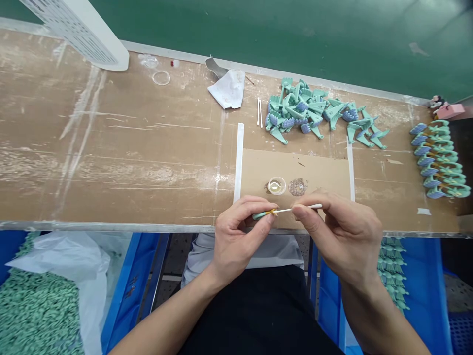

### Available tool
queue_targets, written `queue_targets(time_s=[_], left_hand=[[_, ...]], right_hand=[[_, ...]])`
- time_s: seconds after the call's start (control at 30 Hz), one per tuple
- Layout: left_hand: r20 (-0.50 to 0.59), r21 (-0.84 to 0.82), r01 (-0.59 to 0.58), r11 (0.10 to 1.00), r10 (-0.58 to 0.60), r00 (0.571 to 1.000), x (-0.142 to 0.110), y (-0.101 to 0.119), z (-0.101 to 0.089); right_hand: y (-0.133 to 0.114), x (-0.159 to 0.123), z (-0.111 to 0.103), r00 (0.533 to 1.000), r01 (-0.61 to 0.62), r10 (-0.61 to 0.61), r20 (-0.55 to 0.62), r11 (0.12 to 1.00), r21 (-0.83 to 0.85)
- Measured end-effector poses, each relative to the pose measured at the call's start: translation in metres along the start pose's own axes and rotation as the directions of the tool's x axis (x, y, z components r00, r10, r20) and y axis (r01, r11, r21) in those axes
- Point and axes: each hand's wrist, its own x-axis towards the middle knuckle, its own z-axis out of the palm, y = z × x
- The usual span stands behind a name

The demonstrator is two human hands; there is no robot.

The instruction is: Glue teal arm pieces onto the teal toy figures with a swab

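Observation:
Between the thumb and fingers of my left hand [240, 234] is a small green and orange plastic part [263, 214], mostly covered by the fingers. My right hand [342, 236] pinches a white cotton swab [284, 210], whose left tip meets the orange end of the part. Just beyond the hands stands a small clear cup [276, 186] with liquid in it. Beside it on the right lies a clear round lid or dish [297, 187]. Both rest on a cardboard sheet [314, 165] edged with white tape.
Green and blue plastic parts [295, 111] lie heaped at the back. Assembled pieces [439, 160] form a row at right. Two swabs [259, 112] lie near a white cloth [229, 89]. Blue bins [127, 291] filled with green parts stand below the table edge.

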Motion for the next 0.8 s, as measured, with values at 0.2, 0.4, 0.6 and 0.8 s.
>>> queue_targets(time_s=[0.2, 0.4, 0.6, 0.8], left_hand=[[-0.010, -0.004, -0.015, 1.000, 0.015, 1.000, -0.002, -0.004, -0.002], [-0.011, -0.082, -0.075, 0.994, 0.074, 0.997, -0.004, -0.011, -0.005], [0.001, -0.122, -0.125, 0.985, 0.126, 0.992, -0.004, -0.016, -0.007], [0.001, -0.122, -0.172, 0.978, 0.173, 0.985, -0.002, -0.017, -0.008]], right_hand=[[0.004, -0.007, -0.003, 0.995, -0.067, 0.069, -0.074, 0.997, 0.034], [0.019, -0.005, 0.005, 0.965, -0.154, 0.162, -0.208, 0.987, 0.057], [0.038, 0.015, 0.022, 0.988, -0.030, 0.004, -0.152, 0.985, -0.167], [0.046, 0.016, 0.026, 0.997, -0.006, -0.009, -0.074, 0.980, -0.201]])
